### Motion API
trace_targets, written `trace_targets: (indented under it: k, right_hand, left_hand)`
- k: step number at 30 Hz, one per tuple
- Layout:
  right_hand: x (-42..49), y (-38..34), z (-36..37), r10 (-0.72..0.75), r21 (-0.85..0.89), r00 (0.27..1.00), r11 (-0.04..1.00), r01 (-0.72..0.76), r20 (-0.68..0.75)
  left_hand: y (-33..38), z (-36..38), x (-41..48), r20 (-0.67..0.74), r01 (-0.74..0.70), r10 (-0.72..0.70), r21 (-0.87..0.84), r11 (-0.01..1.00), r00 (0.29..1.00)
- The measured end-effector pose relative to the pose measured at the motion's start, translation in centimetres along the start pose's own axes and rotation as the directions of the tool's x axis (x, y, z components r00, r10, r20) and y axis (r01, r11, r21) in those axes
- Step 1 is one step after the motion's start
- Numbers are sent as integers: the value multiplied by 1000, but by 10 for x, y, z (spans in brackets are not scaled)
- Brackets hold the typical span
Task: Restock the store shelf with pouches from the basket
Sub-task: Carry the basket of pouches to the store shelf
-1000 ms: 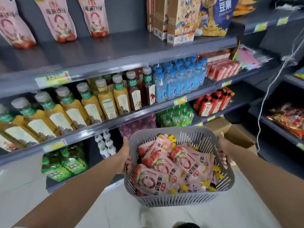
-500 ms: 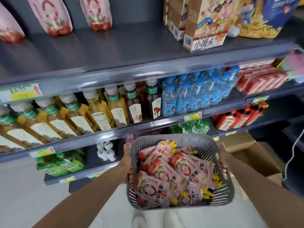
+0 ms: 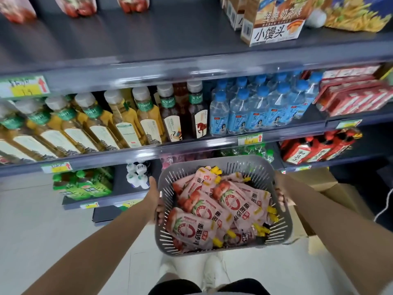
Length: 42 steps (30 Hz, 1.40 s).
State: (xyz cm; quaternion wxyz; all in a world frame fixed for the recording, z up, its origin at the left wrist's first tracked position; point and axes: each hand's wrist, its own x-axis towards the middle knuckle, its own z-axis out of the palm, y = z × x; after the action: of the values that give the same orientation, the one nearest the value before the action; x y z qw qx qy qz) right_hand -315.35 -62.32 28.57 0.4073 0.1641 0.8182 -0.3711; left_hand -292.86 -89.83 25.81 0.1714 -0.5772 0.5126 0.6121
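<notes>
Here, left hand (image 3: 154, 196) and right hand (image 3: 281, 191) tight round opposite walls of the basket (image 3: 214, 250), pouches (image 3: 204, 209) inside.

Right grip (image 3: 281, 188) mostly hidden behind basket (image 3: 214, 161) wall. Left grip (image 3: 154, 195) fingertips only glimpsed through slots. Far above both grips, shelf pouches (image 3: 79, 6) cut off by top edge. Price tag (image 3: 24, 87) up-left of left grip blurred, unreadable.

A grey slotted plastic basket (image 3: 234, 169) between left hand (image 3: 154, 194) and right hand (image 3: 280, 188), pink flat pouches (image 3: 191, 228) with red tomato prints, red rings, yellow caps, above the hands amber plastic bottles (image 3: 125, 122) with white caps, clear plastic bottles (image 3: 238, 111) with blue caps.
</notes>
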Motion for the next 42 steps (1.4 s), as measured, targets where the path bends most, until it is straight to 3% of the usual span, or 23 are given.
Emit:
trace_targets:
  k: [3,6,7,8,13,18,27,32,38,42]
  right_hand:
    - [4,-10,-3,-21,-82,1000,996,22,14]
    - [14,-14,-1,-20,-78,1000,997,19,-23]
    - [19,-14,0,-28,-101,999,995,25,-29]
    - [25,-14,1,-32,-129,999,991,29,-27]
    - [50,0,-1,-17,-125,994,992,4,-104]
    - [59,8,-8,2,-150,993,988,-20,-120]
    - [68,9,-10,-46,-53,993,998,41,-107]
    - [75,9,-6,13,-37,985,999,-19,-169]
    - [82,13,0,51,3,979,999,-52,-196]
    - [84,18,5,17,29,969,1000,-10,-247]
  left_hand:
    - [0,7,-5,115,72,-56,-143,987,992]
    - [4,14,-21,246,40,0,-157,987,969]
    - [4,17,-18,261,57,13,-260,964,965]
    - [4,17,-16,264,62,-7,-198,978,964]
    - [12,24,-6,-19,38,-42,-205,978,999]
    - [32,40,-15,83,72,-52,-253,965,995]
    - [49,35,2,-42,7,-9,-43,999,999]
    - [45,23,20,25,-11,13,-86,996,1000]
    - [39,21,22,-1,-112,113,-112,987,994]
    - [38,23,20,-50,-167,175,134,977,983]
